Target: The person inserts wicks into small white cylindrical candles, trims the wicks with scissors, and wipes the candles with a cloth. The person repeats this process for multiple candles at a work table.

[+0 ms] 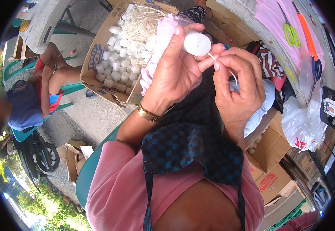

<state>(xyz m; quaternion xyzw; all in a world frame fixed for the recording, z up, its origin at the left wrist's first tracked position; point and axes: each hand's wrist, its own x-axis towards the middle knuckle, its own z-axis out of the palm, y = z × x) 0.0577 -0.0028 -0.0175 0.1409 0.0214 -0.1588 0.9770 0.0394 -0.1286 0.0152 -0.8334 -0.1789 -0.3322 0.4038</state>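
Note:
A short white candle (196, 43) rests in my left hand (171, 71), its round end facing me and the fingers curled about it. My right hand (241, 84) pinches a thin white wick (235, 77) between thumb and forefinger, right beside the candle. The wick's upper end reaches the candle's face, and its tail hangs below my fingertips. Left of my hands stands an open cardboard box (87, 73) with many small white candles (117, 63) in it. A loose bundle of pale strings (141, 27) lies on top of them. Pink cloth (163, 36) drapes over the box's right side.
At the right, a table (269, 32) carries green-handled scissors (292, 35), an orange cutter (307, 34) and a white plastic bag (304, 123). Cardboard boxes (277, 142) stand below it. A seated person (29, 98) is at the left, near a grey table (40, 23).

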